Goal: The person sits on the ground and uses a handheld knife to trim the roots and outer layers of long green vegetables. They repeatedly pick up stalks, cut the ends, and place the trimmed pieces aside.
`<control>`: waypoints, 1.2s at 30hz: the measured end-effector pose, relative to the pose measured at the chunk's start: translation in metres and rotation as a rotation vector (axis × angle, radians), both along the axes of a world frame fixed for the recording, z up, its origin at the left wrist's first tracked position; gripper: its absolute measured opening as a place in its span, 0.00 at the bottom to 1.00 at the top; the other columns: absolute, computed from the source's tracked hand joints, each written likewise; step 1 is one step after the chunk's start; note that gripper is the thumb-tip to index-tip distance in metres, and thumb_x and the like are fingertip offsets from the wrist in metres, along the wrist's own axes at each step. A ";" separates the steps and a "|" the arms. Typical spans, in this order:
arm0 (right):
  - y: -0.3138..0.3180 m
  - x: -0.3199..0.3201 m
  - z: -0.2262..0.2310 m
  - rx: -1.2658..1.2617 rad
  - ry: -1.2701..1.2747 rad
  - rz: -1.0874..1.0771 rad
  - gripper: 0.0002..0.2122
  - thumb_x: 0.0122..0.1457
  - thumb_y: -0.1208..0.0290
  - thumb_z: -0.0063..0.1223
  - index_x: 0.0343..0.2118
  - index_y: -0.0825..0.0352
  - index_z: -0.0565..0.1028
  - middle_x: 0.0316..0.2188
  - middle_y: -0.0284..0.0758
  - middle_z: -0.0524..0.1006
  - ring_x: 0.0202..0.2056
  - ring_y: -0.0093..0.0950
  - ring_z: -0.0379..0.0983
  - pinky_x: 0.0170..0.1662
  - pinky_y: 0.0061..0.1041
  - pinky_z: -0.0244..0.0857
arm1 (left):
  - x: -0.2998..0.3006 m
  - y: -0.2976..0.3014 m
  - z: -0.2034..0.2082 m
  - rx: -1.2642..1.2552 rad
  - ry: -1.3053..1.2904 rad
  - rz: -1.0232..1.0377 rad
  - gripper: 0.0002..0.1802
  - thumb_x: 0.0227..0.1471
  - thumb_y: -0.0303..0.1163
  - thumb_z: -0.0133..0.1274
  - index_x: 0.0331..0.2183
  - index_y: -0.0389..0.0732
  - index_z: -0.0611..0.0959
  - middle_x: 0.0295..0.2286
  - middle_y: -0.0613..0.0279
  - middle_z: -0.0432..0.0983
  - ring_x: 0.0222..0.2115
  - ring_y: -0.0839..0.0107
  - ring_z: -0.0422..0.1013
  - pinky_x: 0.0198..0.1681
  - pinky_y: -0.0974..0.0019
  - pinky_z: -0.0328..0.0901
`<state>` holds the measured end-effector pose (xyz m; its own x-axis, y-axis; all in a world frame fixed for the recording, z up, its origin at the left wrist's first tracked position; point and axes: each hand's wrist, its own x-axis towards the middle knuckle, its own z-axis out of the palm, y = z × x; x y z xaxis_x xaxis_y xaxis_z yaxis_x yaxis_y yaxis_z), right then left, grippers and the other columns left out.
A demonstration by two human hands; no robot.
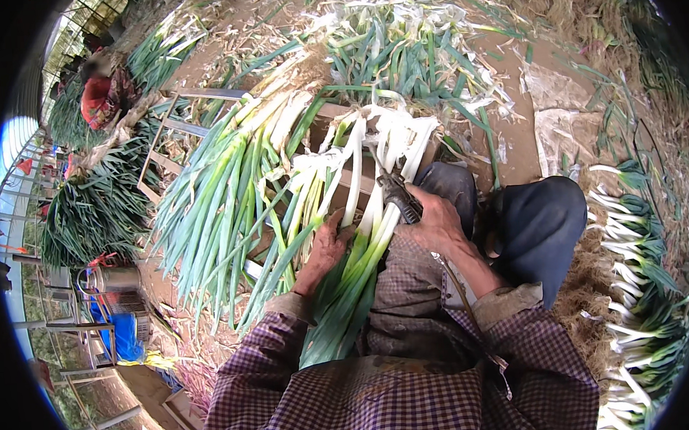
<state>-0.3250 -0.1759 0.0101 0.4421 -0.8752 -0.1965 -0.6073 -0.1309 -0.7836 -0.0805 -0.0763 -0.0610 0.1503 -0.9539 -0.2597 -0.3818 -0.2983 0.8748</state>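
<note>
My left hand point(329, 251) is closed around the stalk of a long green onion point(353, 179), its fingers partly hidden. In my right hand point(440, 222) is a dark, ribbed, gun-like hand tool point(396, 193), held close to the white stalks. From below this hand a thin hose or cord point(459, 291) runs down over my shirt. Several more green onions lie under and between my hands, their green leaves point(342, 324) trailing across my lap. Left of them rests a large unpeeled bundle of green onions point(226, 182), roots toward the far side.
A row of white-stalked green onions point(624, 278) lines the right side. Leaf scraps and peeled skins point(422, 55) cover the ground ahead. At the left stand a metal pot point(118, 280), a blue container point(129, 335) and a leafy heap point(91, 209); another person point(98, 95) sits beyond.
</note>
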 end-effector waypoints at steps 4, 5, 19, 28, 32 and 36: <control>-0.002 0.003 0.011 0.053 -0.004 0.115 0.38 0.41 0.61 0.68 0.60 0.61 0.70 0.41 0.52 0.80 0.44 0.48 0.77 0.48 0.40 0.71 | -0.012 0.003 0.009 -0.051 -0.032 -0.049 0.24 0.58 0.29 0.56 0.55 0.31 0.73 0.27 0.59 0.77 0.26 0.74 0.71 0.31 0.66 0.67; -0.004 0.006 0.006 -0.001 -0.053 0.089 0.38 0.40 0.62 0.68 0.60 0.60 0.70 0.39 0.52 0.80 0.43 0.49 0.77 0.48 0.41 0.71 | -0.013 0.004 -0.003 -0.126 -0.093 -0.081 0.25 0.58 0.29 0.56 0.55 0.31 0.73 0.28 0.57 0.78 0.27 0.72 0.72 0.32 0.65 0.68; 0.017 0.018 0.010 0.152 -0.101 0.367 0.39 0.38 0.63 0.71 0.58 0.67 0.71 0.51 0.52 0.76 0.53 0.45 0.74 0.56 0.35 0.68 | -0.027 0.027 0.015 -0.293 -0.259 -0.152 0.24 0.57 0.33 0.57 0.53 0.34 0.75 0.38 0.45 0.75 0.42 0.41 0.72 0.45 0.51 0.68; 0.034 0.040 0.015 0.275 -0.019 0.497 0.40 0.40 0.63 0.71 0.60 0.67 0.69 0.53 0.51 0.75 0.54 0.43 0.73 0.58 0.35 0.67 | 0.007 0.066 0.006 -0.090 -0.216 0.075 0.11 0.54 0.25 0.56 0.41 0.33 0.83 0.34 0.48 0.80 0.36 0.57 0.78 0.40 0.59 0.70; 0.043 0.050 0.004 0.153 -0.060 0.528 0.37 0.39 0.62 0.69 0.58 0.62 0.71 0.41 0.48 0.81 0.44 0.46 0.78 0.50 0.39 0.71 | 0.025 0.083 -0.016 -0.128 -0.205 0.166 0.10 0.52 0.23 0.58 0.39 0.35 0.82 0.31 0.52 0.79 0.31 0.60 0.76 0.36 0.61 0.70; 0.048 0.057 0.019 0.244 0.003 0.517 0.39 0.41 0.64 0.70 0.60 0.68 0.69 0.53 0.50 0.75 0.54 0.43 0.74 0.58 0.35 0.66 | 0.058 0.091 -0.026 -0.128 -0.441 0.332 0.17 0.49 0.24 0.59 0.44 0.37 0.81 0.38 0.46 0.78 0.42 0.48 0.75 0.45 0.52 0.69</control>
